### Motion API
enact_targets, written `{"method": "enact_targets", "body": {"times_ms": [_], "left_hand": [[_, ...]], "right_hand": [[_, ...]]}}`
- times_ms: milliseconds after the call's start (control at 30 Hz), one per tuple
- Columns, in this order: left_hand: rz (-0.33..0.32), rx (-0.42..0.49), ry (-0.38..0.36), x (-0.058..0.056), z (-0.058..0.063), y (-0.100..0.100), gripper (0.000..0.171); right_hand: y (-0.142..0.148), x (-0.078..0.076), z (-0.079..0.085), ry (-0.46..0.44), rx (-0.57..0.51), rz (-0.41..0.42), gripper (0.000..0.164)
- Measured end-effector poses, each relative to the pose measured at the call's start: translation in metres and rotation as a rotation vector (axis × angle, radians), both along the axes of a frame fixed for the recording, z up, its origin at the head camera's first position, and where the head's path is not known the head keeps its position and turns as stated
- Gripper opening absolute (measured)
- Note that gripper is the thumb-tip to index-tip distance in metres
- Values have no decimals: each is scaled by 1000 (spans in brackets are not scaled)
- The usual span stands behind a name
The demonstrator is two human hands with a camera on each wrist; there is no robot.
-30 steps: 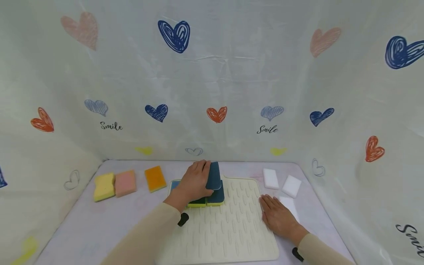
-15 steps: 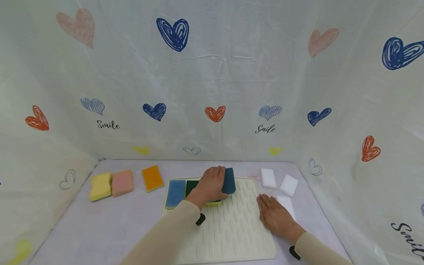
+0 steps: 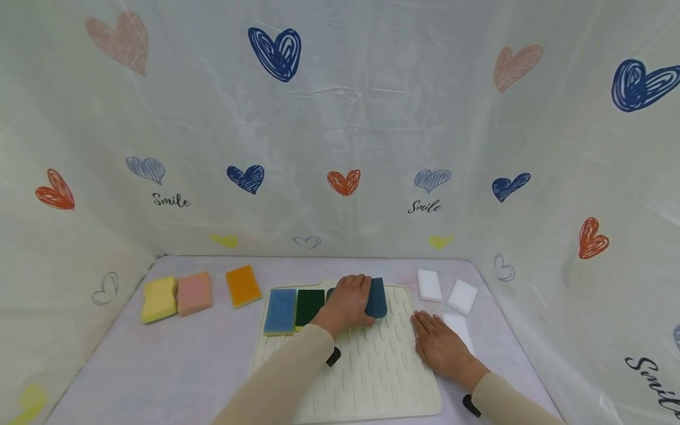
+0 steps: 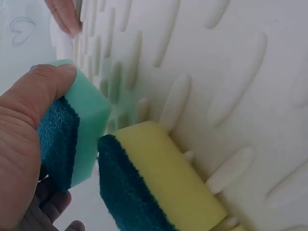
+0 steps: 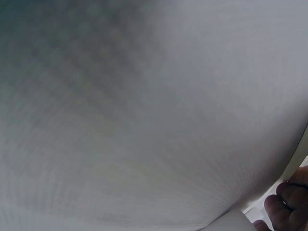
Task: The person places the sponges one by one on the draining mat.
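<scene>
My left hand (image 3: 349, 302) holds a scouring sponge (image 3: 377, 298) with a teal face and mint foam (image 4: 91, 120), thumb on one edge and fingers on the opposite side. It is over the upper right part of a cream ridged mat (image 3: 372, 378). Left of it in a row lie a blue sponge (image 3: 280, 311), a dark green one (image 3: 310, 306) and a yellow-foam sponge with a dark teal face (image 4: 163, 173), mostly hidden by my hand from above. Along the mat's right edge my right hand (image 3: 443, 348) rests flat, fingers extended; its wrist view is largely a blurred pale surface.
Yellow (image 3: 159, 300), pink (image 3: 194, 294) and orange (image 3: 244, 286) sponges lie at the table's back left. To the right of the mat are white sponge blocks (image 3: 429, 285), one partly behind my right hand. A heart-printed curtain (image 3: 340, 118) surrounds the table's back and sides.
My left hand has carried the teal sponge rightward and down toward the mat, past the other sponges. The blue and dark green sponges have come into fuller view. My right hand stays put.
</scene>
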State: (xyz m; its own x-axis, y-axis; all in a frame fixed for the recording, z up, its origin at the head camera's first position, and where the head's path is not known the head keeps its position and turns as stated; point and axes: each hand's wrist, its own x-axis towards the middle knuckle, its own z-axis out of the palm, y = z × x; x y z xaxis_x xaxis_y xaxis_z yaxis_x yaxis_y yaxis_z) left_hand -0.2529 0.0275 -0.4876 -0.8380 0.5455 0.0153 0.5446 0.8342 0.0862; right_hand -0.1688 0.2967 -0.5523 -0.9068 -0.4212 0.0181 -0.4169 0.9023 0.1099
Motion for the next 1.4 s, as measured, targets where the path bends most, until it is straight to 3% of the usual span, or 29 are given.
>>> {"method": "enact_targets", "body": {"times_ms": [267, 567, 900, 1400], "left_hand": [[2, -26, -40, -1, -9, -1, 100], [7, -41, -87, -3, -12, -2, 99], [9, -82, -129, -1, -9, -2, 97], [23, -61, -100, -1, -14, 2, 95]], "right_hand": [[-2, 1, 1, -25, -7, -10, 55], [-3, 3, 4, 12, 9, 17, 54], [-3, 1, 2, 15, 15, 14, 55], [0, 2, 2, 25, 12, 13, 55]]}}
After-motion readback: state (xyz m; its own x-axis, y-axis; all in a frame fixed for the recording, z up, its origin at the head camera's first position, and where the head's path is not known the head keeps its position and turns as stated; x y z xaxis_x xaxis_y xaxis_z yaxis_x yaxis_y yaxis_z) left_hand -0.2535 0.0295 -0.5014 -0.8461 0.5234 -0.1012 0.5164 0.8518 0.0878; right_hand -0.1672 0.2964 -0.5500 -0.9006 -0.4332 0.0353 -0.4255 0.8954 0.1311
